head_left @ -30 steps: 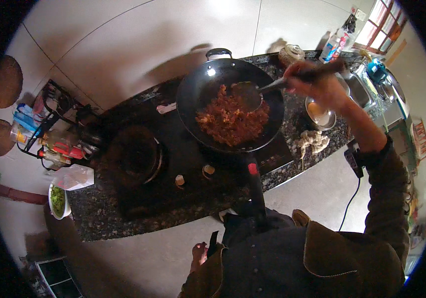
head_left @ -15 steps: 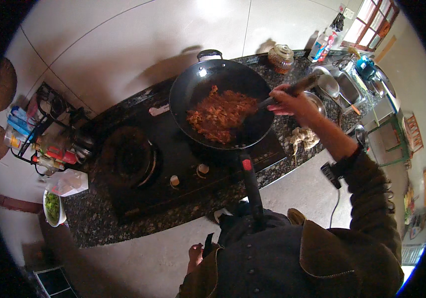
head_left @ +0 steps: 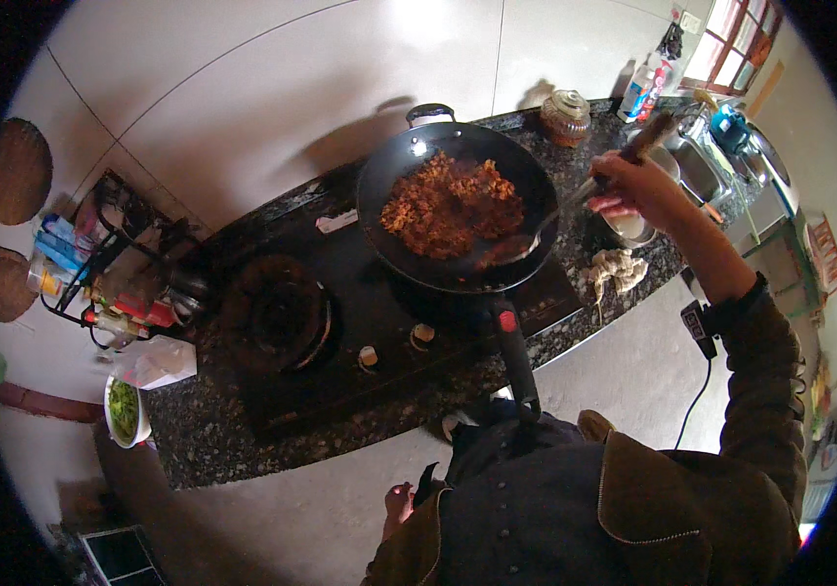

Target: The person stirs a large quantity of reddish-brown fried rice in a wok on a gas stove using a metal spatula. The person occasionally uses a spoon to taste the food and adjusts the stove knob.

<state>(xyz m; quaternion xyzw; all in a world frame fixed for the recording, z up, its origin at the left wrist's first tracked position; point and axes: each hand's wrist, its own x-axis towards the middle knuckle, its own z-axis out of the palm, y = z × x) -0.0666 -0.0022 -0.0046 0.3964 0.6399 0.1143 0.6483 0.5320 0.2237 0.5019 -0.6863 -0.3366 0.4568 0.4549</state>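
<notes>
My right hand (head_left: 624, 190) grips the dark handle (head_left: 648, 137) of a metal spatula, whose head (head_left: 506, 252) rests in reddish-brown minced food at the lower right inside a black wok (head_left: 526, 176). The food (head_left: 438, 200) covers much of the wok's middle. The wok, with a long black handle (head_left: 518, 366) pointing toward my body, sits on a black two-burner hob (head_left: 340, 293). Low beside my body, my left hand (head_left: 399, 500) has curled fingers; what is in them, if anything, I cannot make out.
Granite counter (head_left: 194, 449) carries a bottle rack (head_left: 125, 293), bowl of greens (head_left: 124, 410) and bare burner (head_left: 277, 313) leftward; glass jar (head_left: 565, 122), bottles (head_left: 638, 93), steel bowl (head_left: 633, 230), crumpled cloth (head_left: 617, 275), sink (head_left: 702, 166) rightward. A corded black device (head_left: 700, 327) hangs by the front edge.
The spatula head has swept to the lower right of the wok, and the food now lies higher in it. My right hand keeps its grip. The whole view has shifted slightly.
</notes>
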